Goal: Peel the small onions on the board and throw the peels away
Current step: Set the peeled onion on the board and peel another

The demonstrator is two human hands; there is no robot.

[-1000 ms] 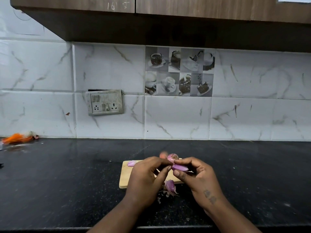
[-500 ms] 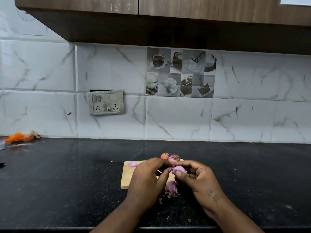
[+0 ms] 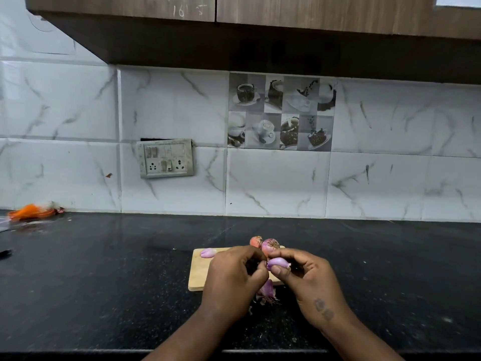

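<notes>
A small wooden board (image 3: 200, 272) lies on the black counter. My right hand (image 3: 309, 285) pinches a small purple onion (image 3: 278, 263) between thumb and fingers above the board. My left hand (image 3: 234, 280) has its fingers curled at the onion's left end, pinching at its skin. A peeled onion (image 3: 207, 252) lies at the board's far left corner. Two unpeeled onions (image 3: 269, 244) sit at the board's far edge, behind my hands. A heap of purple peels (image 3: 267, 290) lies on the counter just in front of the board, between my wrists.
The black counter (image 3: 104, 269) runs to a white tiled wall with a switch panel (image 3: 165, 158). An orange scrap pile (image 3: 32, 211) lies at the far left. A dark object (image 3: 5, 252) pokes in at the left edge. A wooden cabinet (image 3: 234, 11) hangs overhead.
Both hands stay together over the board; the onion in my right hand has turned slightly and shows more bare purple flesh. The camera view shifted a little.
</notes>
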